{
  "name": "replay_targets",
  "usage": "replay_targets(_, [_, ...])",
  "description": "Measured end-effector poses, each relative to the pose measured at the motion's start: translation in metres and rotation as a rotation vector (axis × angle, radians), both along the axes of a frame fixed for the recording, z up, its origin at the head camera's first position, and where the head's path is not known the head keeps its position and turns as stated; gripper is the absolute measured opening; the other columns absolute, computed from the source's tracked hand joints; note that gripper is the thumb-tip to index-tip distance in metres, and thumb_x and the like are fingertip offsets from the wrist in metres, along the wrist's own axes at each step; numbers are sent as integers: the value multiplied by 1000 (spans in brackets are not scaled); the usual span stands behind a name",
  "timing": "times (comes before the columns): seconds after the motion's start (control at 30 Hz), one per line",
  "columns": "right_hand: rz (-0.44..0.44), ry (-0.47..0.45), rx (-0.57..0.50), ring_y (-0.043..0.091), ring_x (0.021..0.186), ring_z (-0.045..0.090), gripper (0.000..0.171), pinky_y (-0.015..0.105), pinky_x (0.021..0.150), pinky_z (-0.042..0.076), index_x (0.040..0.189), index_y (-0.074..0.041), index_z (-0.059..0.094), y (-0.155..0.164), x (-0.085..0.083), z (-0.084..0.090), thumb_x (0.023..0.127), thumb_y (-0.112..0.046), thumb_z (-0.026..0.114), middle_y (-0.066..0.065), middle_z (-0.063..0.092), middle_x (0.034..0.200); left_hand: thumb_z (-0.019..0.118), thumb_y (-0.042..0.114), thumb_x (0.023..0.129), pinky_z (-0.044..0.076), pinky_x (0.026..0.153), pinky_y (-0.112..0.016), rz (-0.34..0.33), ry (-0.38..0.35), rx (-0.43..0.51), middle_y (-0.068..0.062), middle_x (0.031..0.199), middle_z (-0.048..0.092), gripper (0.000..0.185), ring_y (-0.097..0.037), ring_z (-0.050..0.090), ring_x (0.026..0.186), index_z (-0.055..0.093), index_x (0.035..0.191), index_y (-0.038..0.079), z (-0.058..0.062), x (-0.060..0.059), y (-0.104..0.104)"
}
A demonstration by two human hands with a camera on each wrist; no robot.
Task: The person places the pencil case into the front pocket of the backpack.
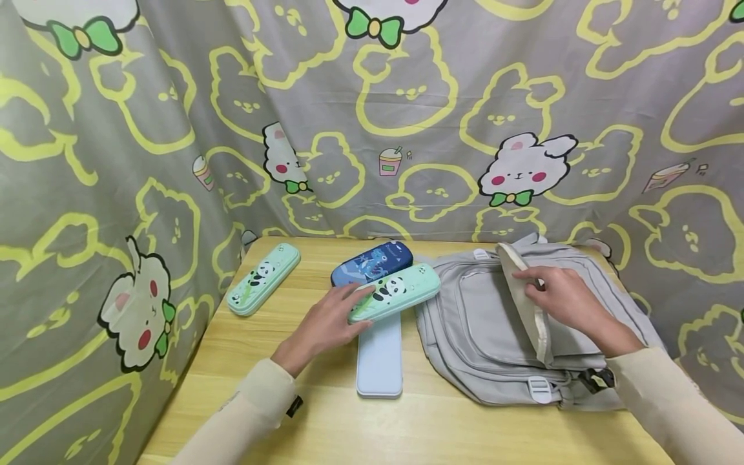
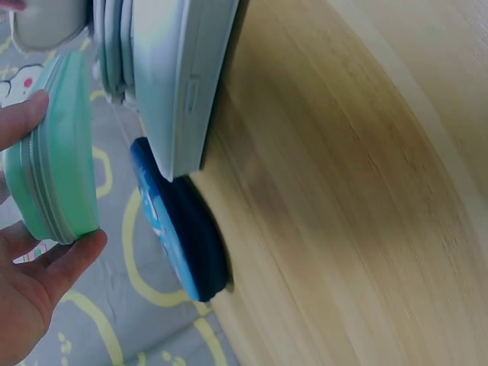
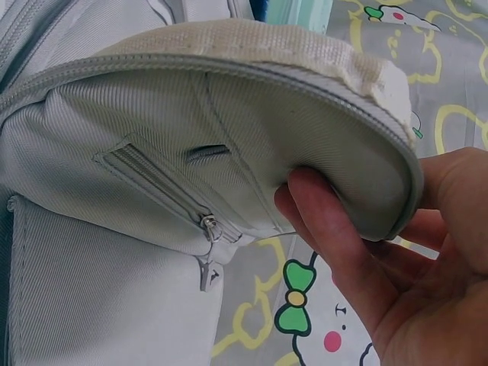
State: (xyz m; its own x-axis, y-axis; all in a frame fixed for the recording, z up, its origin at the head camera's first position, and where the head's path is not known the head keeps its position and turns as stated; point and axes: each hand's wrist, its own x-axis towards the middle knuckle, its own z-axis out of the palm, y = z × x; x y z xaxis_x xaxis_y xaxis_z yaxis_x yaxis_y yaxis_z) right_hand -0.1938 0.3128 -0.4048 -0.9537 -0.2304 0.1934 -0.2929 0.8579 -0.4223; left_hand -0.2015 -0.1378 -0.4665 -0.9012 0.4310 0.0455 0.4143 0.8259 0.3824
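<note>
The wooden table [image 1: 442, 433] bears a mint case [image 1: 264, 279], navy case [image 1: 372, 263], pale case [image 1: 380, 365] — and a grey backpack [image 1: 479, 316].

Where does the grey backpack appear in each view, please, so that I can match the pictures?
Head: the grey backpack lies right of centre.
Left wrist: only part of the grey backpack shows, at the top left.
Right wrist: the grey backpack fills much of the left and upper middle.
Shared landmark: the cartoon-patterned curtain.

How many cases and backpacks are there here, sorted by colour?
Green cases: 2
Dark blue case: 1
Pale case: 1
Grey backpack: 1
Total: 5
</note>
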Motion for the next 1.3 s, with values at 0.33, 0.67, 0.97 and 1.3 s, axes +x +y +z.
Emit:
replay_targets(0.33, [-7, 6, 0, 7, 49, 33, 37, 28, 49, 33, 126, 0, 80, 1, 0, 0, 94, 3, 61, 17, 75, 98, 76, 46, 102, 46, 119, -67, -72, -9, -1, -13, 171, 45, 72, -41, 45, 156, 46, 166, 34, 0, 4, 17])
replay_targets(0.67, [-8, 7, 2, 7, 48, 34, 36, 28, 49, 32, 126, 0, 80, 3, 0, 1, 95, 3, 61, 16, 76, 97, 74, 49, 103, 44, 120, -66, -112, -36, -3, -12, 172, 44, 72, -40, 45, 156, 44, 167, 36, 0, 8, 31])
replay_targets(0.97, [-17, -9, 4, 7, 48, 34, 36, 28, 47, 33, 127, 0, 79, 3, 0, 1, 96, 2, 62, 13, 75, 92, 75, 49, 102, 41, 125, -59, -156, -12, -15, -8, 175, 41, 74, -35, 46, 157, 45, 167, 34, -2, 10, 40])
replay_targets(1.3, [-17, 11, 8, 7, 48, 35, 36, 28, 48, 33, 126, 0, 80, 3, 0, 5, 95, 2, 62, 14, 75, 92, 73, 52, 102, 42, 126, -55, -199, 1, -12, -9, 172, 46, 74, -33, 47, 156, 44, 167, 34, -3, 13, 51])
